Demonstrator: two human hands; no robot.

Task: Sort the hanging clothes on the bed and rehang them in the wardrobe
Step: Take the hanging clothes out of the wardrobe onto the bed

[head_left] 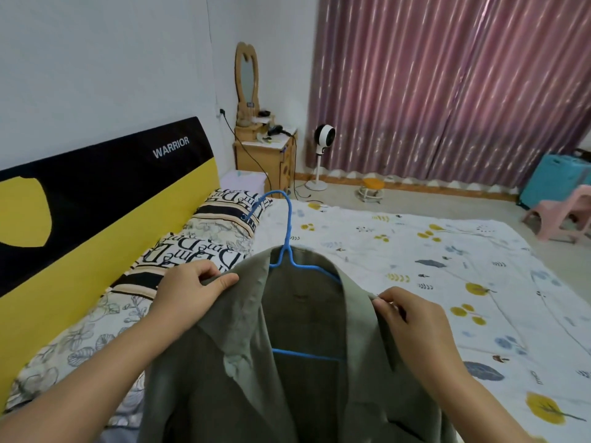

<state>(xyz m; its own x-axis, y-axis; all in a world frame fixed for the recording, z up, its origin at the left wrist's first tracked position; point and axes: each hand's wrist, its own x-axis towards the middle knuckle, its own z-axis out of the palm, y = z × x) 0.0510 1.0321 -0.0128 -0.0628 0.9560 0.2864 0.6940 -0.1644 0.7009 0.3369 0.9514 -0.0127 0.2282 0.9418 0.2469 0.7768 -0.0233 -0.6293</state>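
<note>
Olive jacket hangs on the blue hanger over the bed; my left hand and right hand each pinch one shoulder. If I pull unevenly, I think the jacket can slide off. Its lower part is cut off, and the wardrobe is not visible.
</note>
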